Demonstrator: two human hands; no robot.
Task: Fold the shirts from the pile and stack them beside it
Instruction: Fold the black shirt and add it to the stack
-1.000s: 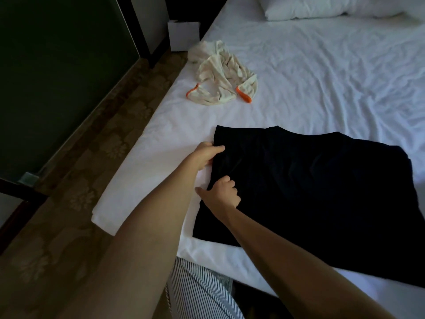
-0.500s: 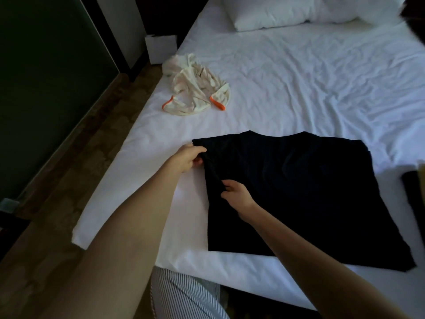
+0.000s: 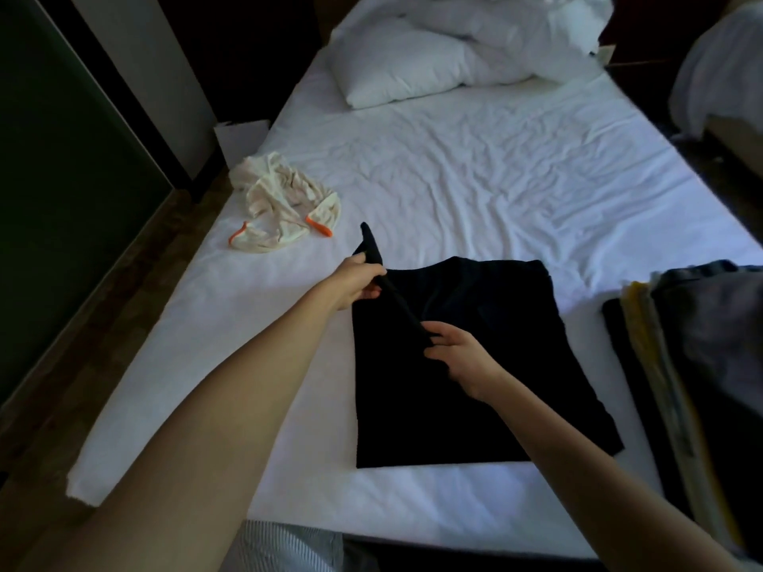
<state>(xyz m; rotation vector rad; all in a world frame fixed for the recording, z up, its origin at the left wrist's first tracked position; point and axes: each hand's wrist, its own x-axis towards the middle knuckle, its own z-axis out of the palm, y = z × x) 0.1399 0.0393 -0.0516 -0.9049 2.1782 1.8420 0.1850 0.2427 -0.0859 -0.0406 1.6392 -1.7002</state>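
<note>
A black shirt (image 3: pixel 462 365) lies spread on the white bed (image 3: pixel 495 179) in front of me. My left hand (image 3: pixel 355 282) grips its left edge near the far corner and holds it raised off the sheet. Closer to me, my right hand (image 3: pixel 462 357) pinches the same edge, so the edge runs as a taut ridge between both hands. A crumpled cream shirt with orange trim (image 3: pixel 280 212) lies further left on the bed. At the right edge sits a stack of folded clothes (image 3: pixel 685 344), dark and yellow layers showing.
White pillows (image 3: pixel 413 64) lie at the head of the bed. A white box (image 3: pixel 241 136) stands on the floor by the bed's left side. The patterned floor (image 3: pixel 62 365) and a dark wall run along the left. Another bed corner (image 3: pixel 718 76) shows at the top right.
Both hands have lifted the shirt's left edge off the bed and carried it rightward over the shirt. The view has swung right, bringing the folded stack and pillows into sight.
</note>
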